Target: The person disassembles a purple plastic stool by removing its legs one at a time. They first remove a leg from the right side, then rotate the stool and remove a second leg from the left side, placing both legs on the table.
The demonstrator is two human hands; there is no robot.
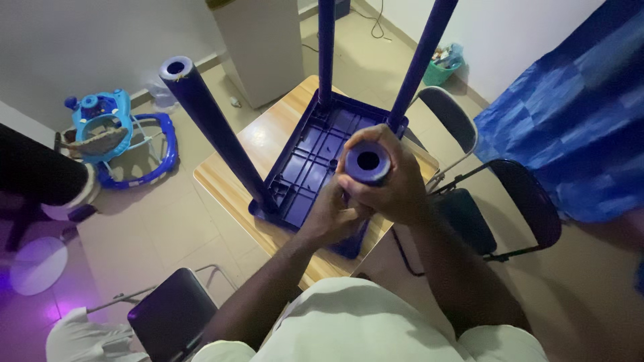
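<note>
A blue plastic stool [308, 161] lies upside down on a small wooden table [221, 184], its ribbed underside facing up. Three legs stand up from it: one at the left [208, 121] and two at the back. A fourth hollow blue leg [367, 163] points at the camera near the stool's front right corner. My right hand [396, 181] is wrapped around the top of that leg. My left hand [332, 214] grips the same leg lower down, close to the stool's corner socket, which is hidden by the hands.
A black folding chair [510, 201] stands right of the table, another dark chair [171, 315] at the lower left. A blue baby walker [121, 134] sits on the tiled floor at the left. A white cabinet [265, 47] stands behind the table, a blue curtain [577, 114] at the right.
</note>
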